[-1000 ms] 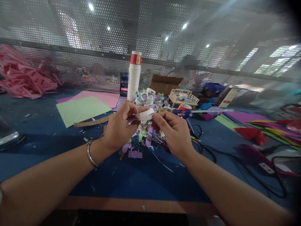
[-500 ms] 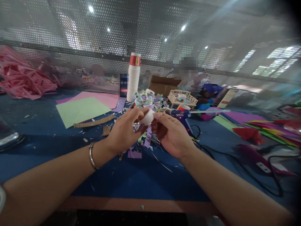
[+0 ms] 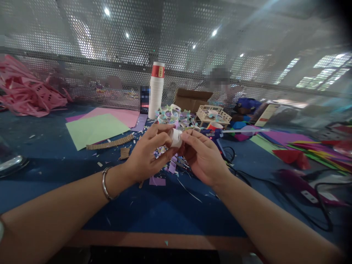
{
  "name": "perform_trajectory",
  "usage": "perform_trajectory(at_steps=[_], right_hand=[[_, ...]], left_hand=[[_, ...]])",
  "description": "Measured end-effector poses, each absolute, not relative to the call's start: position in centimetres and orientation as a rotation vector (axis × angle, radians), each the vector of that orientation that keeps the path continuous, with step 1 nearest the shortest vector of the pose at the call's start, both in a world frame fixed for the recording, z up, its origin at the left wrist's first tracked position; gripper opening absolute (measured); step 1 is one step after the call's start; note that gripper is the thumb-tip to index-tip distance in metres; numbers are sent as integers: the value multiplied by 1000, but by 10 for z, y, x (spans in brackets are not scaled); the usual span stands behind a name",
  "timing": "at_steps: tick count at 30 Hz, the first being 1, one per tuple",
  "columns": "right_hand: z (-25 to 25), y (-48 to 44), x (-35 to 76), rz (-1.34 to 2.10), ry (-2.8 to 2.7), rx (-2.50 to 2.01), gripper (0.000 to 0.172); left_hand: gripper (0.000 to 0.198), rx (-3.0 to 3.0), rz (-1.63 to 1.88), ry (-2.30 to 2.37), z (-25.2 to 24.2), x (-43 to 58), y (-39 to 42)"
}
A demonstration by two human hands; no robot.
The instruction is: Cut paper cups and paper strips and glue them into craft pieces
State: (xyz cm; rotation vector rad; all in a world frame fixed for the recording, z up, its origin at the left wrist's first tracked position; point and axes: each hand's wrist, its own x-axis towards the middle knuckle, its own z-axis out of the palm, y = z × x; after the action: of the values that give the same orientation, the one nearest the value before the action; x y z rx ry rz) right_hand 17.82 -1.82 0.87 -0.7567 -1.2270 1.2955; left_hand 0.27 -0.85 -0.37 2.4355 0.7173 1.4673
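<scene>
White curved piece (image 3: 176, 139), one, held by two hands (image 3: 147, 154) (image 3: 205, 157); one cup stack (image 3: 156, 93)

Small band (image 3: 176, 140), apparently white.

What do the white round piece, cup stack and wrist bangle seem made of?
White round piece: probably paper or card, given its matte surface; plastic possible.
Cup stack: likely paper, matte, with thin stacked rims.
Wrist bangle: apparently polished metal, from its silvery highlights.
</scene>
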Motion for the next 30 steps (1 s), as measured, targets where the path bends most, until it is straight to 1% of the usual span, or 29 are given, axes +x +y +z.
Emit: perform_trajectory(at_steps=[6,17,25,30], right_hand=[[10,-21,178,1352,-1201,-705,17],[10,-22,178,1372,-1205,-628,14],[7,-19,182,1230,-1348,-643,10],[6,-19,182,1206,-1369,-632,10]], left_hand=[[12,2596,1626,591,-6,1,-4],[22,2605,1718,511,-13,3,1],[16,2686,1659,477,-11,-1,4],[13,2668,1699,477,-11,0,4]])
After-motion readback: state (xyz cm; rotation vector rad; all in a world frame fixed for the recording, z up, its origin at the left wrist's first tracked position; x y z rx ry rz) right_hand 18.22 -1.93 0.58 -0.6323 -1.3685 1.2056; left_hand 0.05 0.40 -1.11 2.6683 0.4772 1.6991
